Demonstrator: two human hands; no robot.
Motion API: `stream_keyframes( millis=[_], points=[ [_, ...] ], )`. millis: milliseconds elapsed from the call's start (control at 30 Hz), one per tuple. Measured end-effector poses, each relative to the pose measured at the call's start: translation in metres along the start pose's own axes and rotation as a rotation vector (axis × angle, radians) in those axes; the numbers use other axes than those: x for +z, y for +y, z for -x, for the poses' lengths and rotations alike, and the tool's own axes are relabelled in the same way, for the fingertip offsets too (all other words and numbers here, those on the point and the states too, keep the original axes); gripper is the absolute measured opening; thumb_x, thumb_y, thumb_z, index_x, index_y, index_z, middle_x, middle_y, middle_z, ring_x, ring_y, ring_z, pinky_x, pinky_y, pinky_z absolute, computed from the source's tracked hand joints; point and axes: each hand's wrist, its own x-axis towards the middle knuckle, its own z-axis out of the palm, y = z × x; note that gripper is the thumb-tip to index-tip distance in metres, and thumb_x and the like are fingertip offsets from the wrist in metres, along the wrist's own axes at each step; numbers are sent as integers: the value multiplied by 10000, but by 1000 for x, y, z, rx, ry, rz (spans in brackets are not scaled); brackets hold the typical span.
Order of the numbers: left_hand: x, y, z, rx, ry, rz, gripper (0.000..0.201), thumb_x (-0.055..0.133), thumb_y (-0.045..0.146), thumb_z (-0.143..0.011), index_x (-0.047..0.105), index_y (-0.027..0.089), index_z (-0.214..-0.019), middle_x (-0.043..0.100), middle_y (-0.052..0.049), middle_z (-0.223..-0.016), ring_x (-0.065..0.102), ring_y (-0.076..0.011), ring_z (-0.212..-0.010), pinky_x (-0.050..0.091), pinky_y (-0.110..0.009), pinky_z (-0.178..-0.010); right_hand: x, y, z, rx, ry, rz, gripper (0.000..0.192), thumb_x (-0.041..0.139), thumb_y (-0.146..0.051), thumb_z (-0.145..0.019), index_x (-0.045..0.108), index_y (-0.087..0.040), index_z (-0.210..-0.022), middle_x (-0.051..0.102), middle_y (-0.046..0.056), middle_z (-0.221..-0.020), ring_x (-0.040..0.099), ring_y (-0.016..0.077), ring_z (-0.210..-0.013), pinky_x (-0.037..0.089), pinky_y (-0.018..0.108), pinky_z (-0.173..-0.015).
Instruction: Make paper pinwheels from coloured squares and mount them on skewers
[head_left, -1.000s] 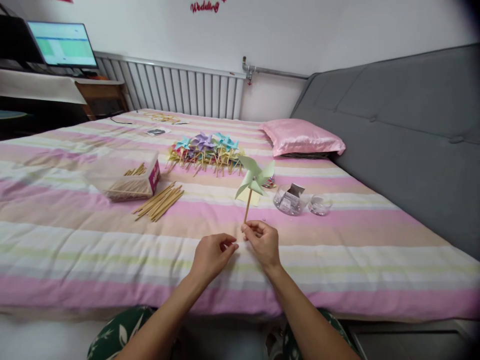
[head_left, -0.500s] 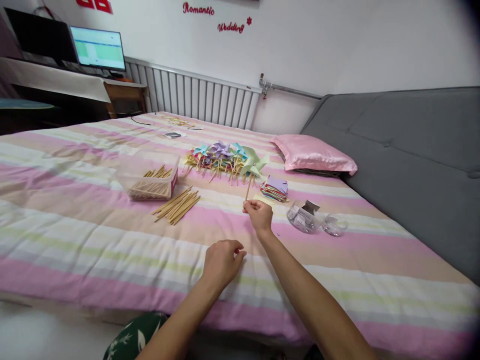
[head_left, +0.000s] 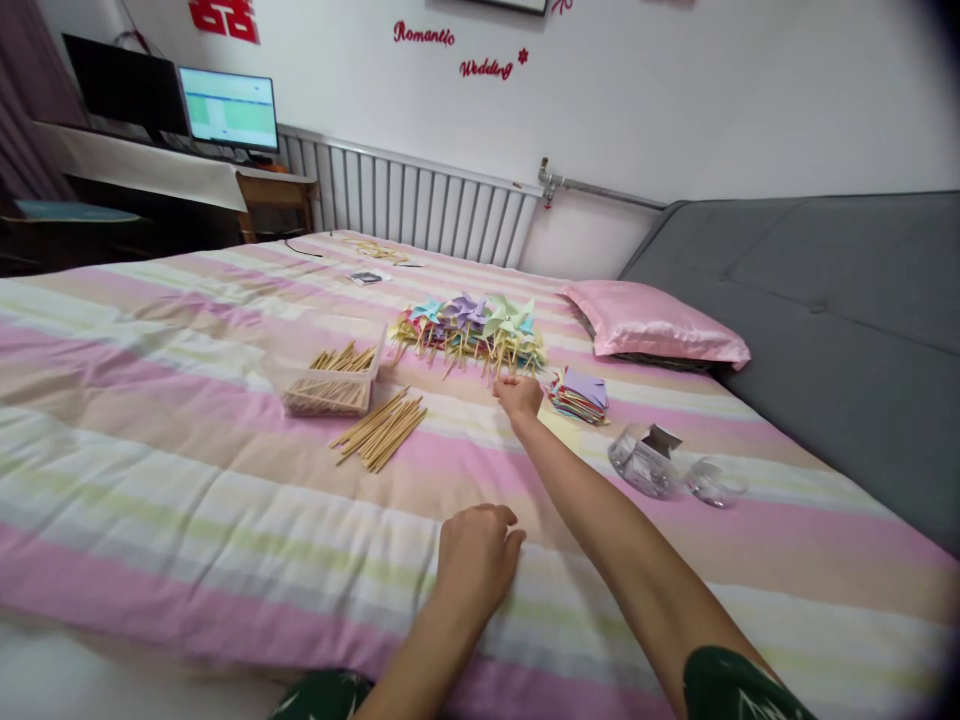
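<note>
My right hand (head_left: 517, 394) reaches far across the striped bed (head_left: 187, 470). Its fingers pinch the stick end of a pale green pinwheel (head_left: 507, 318). The green pinwheel lies on the near right edge of a pile of coloured pinwheels (head_left: 465, 325). My left hand (head_left: 477, 556) rests palm down on the bed near the front edge. It holds nothing and its fingers are loosely curled.
A clear box of wooden sticks (head_left: 330, 380) and a loose bundle of sticks (head_left: 381, 428) lie left of my right hand. A stack of coloured paper squares (head_left: 579, 393), a clear tub (head_left: 643, 460) and its lid (head_left: 716, 482) lie to the right. Behind are a pink pillow (head_left: 656, 325) and a grey headboard (head_left: 825, 300).
My right hand carried the green pinwheel away from me and laid it on the pile. My left hand let go of the stick and dropped onto the bed. The view tilted up.
</note>
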Motion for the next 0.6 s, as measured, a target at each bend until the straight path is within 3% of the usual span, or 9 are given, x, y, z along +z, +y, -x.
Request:
stream_keyframes(
  millis=[100, 167, 600],
  points=[
    [-2, -2, -1, -18, -18, 21, 257, 491, 305, -816, 690, 218, -953, 722, -48, -930, 649, -223, -848, 440, -319, -712, 14, -6, -13, 84, -61, -13, 270, 540, -313, -864, 571, -156, -1081, 597, 73, -1098, 602, 172, -901, 516, 354, -759],
    [-2, -3, -3, -27, -30, 35, 253, 492, 300, -814, 692, 218, -946, 721, -49, -921, 650, -226, -842, 442, -320, -708, 23, -11, -23, 122, -89, -22, 308, 539, -306, -867, 535, -163, -1140, 553, 81, -1167, 582, 187, -951, 510, 376, -778],
    [0, -19, -18, -74, -170, 118, 275, 432, 281, -830, 686, 235, -926, 706, -65, -923, 643, -240, -874, 454, -340, -740, 91, -24, -59, 217, -79, -49, 303, 533, -309, -870, 533, -177, -1144, 550, 80, -1171, 575, 195, -979, 500, 386, -807]
  ],
)
